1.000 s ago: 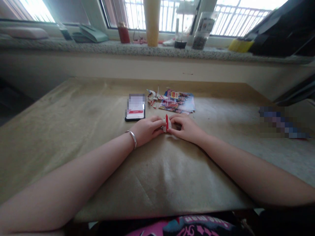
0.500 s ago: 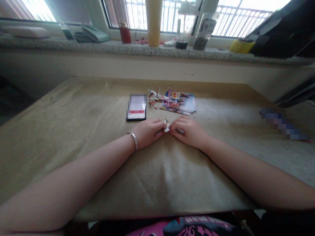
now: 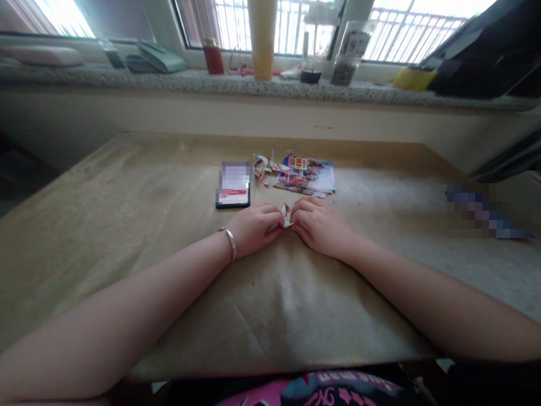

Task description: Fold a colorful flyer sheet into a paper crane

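Observation:
Between my hands is a small folded piece of printed paper (image 3: 286, 216), white with red and dark marks. The fingers of my left hand (image 3: 258, 226) pinch its left side, and a silver bracelet (image 3: 231, 243) circles that wrist. My right hand (image 3: 320, 226) grips the right side, its fingertips closed on the paper and partly covering it. Just beyond lie several folded paper shapes (image 3: 264, 169) in similar print. Beside them is a stack of colourful printed leaflets (image 3: 310, 175). A phone (image 3: 233, 186) with a lit, blurred-out screen lies past my left hand.
A tan cloth (image 3: 169, 186) covers the table. At the right edge rests a blurred-out bluish item (image 3: 486, 211). On the granite windowsill (image 3: 253, 87) stand a red jar (image 3: 213, 56), a tall yellow cylinder (image 3: 262, 42), clear containers (image 3: 349, 53) and a dark bag (image 3: 486, 53).
My right fingers have shifted slightly on the folded paper, which now shows a slightly different shape. Its right part, seen under my fingers before, is covered. My left hand stays nearly still.

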Tool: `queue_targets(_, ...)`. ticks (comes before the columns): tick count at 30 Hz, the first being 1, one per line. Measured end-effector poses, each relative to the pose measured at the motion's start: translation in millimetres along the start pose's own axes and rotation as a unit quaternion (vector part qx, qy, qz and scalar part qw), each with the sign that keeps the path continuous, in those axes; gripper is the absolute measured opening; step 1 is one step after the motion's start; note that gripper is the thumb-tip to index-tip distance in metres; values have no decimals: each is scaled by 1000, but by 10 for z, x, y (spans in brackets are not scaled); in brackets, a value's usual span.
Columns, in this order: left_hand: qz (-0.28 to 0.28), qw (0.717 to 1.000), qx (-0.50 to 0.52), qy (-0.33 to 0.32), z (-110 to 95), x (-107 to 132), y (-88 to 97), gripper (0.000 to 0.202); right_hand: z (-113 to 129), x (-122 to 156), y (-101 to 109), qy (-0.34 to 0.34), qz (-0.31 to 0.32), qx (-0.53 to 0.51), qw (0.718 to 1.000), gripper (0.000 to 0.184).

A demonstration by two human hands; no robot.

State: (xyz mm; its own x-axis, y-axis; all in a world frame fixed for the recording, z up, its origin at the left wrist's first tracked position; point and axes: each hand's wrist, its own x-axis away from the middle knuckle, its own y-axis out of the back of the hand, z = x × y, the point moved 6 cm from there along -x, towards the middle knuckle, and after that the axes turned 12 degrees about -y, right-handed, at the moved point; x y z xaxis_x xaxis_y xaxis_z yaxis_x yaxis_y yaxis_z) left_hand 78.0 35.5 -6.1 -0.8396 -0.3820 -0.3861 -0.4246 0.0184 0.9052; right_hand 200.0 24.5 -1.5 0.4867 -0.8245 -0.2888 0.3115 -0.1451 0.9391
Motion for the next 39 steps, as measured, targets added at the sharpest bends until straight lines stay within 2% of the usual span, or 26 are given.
queue_targets(5,-33,998,33,50,60,-24,-6,12,-146,-58,-52,-25,17,-108,994,11)
queue_targets(9,-43,995,51,76,78,-33,-3,11,-213,-107,-63,-44,18,-165,985,20)
queue_targets(18,-23,992,34,123,139,-21,1,18,-265,-126,-91,-108,-4,-177,978,20)
queue_targets(23,-31,991,14,132,138,-12,-1,16,-308,-149,-131,-126,6,-185,975,21)
queue_targets(26,-58,986,52,150,161,34,11,9,-310,-154,-137,-131,16,-189,973,21)
queue_targets(28,-73,986,85,125,157,52,19,15,-307,-153,-138,-132,19,-190,973,21)
queue_targets(32,-58,998,29,2,72,54,33,17,-313,-150,-148,-137,20,-193,972,20)
queue_targets(36,-74,997,-13,-26,54,59,53,18,-310,-151,-149,-132,11,-193,972,19)
queue_targets(39,-60,997,-5,-41,31,37,30,16,-308,-149,-145,-130,5,-192,973,19)
